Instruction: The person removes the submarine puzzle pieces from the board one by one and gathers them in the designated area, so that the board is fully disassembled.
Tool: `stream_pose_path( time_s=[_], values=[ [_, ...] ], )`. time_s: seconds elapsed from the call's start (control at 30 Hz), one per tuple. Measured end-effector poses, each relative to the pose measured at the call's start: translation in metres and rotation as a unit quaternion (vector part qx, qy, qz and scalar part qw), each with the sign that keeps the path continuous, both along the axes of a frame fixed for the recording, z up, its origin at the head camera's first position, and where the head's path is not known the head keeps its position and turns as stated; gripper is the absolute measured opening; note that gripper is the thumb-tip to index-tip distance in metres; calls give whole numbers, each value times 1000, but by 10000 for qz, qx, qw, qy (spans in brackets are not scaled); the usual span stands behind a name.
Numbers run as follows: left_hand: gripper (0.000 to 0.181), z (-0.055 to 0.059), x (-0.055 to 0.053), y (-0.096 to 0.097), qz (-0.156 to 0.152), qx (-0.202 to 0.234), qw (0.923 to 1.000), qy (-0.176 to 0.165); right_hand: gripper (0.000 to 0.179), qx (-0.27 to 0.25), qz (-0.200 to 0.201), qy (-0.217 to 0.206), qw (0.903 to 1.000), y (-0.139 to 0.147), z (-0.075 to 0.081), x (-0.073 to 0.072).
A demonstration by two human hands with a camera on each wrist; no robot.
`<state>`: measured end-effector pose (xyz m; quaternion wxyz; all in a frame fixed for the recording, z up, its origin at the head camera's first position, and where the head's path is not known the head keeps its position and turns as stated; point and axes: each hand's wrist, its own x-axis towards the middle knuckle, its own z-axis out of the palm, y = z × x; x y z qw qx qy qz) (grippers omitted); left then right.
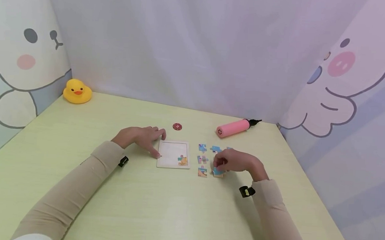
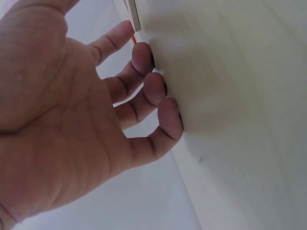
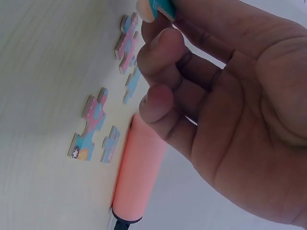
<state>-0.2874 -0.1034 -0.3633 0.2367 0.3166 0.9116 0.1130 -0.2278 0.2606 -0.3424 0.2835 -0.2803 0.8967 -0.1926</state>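
A square puzzle tray (image 1: pixel 173 155) lies on the table, with a teal-and-tan puzzle piece (image 1: pixel 183 161) in its lower right corner. My left hand (image 1: pixel 143 137) touches its left side, the thumb at the left edge and the index finger by the upper left corner. The left wrist view shows the other fingertips (image 2: pixel 168 115) resting on the tabletop. My right hand (image 1: pixel 237 161) pinches a blue-and-tan puzzle piece (image 3: pixel 165 8) with thumb and finger, low over the table. Several loose pieces lie right of the tray, including a pink-and-blue one (image 1: pixel 202 159); my hand hides some.
Behind the tray lies a red poker chip (image 1: pixel 177 126). A pink hand pump (image 1: pixel 234 129) with a black nozzle lies at the back right. The yellow rubber duck (image 1: pixel 77 91) sits in the far left corner. Curtains printed with cartoon animals enclose the table.
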Motion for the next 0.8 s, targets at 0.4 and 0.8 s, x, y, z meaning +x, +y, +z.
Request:
stream_pose_path(
  time_s=[0.4, 0.8],
  values=[
    [70, -1, 0, 0, 103, -32, 9999, -8, 9, -112, 6, 147, 9998, 4, -7, -1],
    [70, -2, 0, -1, 65, -7, 10000, 24, 9, -172, 116, 279, 9994, 3, -9, -3]
  ],
)
